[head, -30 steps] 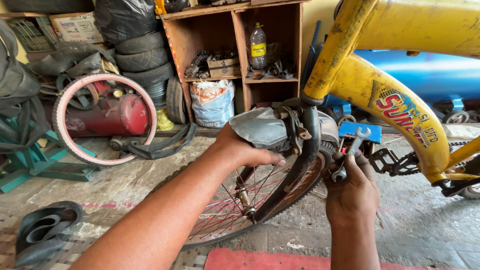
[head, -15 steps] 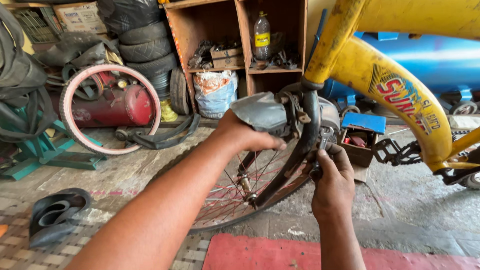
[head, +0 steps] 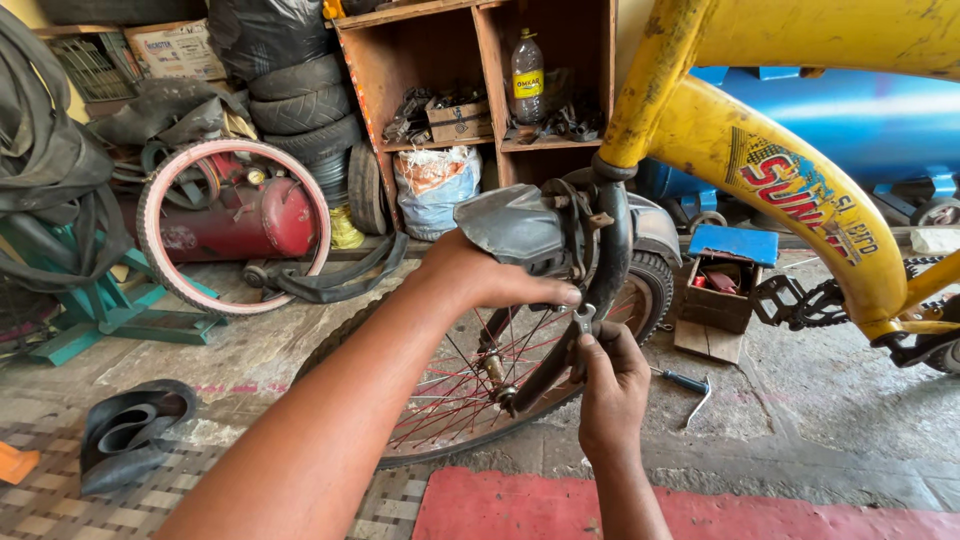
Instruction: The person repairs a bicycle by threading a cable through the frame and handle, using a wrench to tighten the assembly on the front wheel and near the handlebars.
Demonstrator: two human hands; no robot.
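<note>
The yellow bicycle frame fills the upper right, its down tube slanting away from the head tube, and everything here hangs off that. Below the head tube sits the front wheel with red spokes, a black fork blade curving down over it. Just left of the fork crown is the grey mudguard, and the left hand comes in along a long, outstretched forearm from the lower left, palm draped over the mudguard's underside, fingers curled closed around it, thumb stretched toward the fork. Beneath that thumb the right hand rises from the bottom edge, wrist bent upward, its grip closed on a small spanner whose open jaw end pokes up beside the fork blade, touching the left thumb's tip. On the floor right of the wheel lies a blue-handled hammer; behind it, a small wooden toolbox with a blue lid.
</note>
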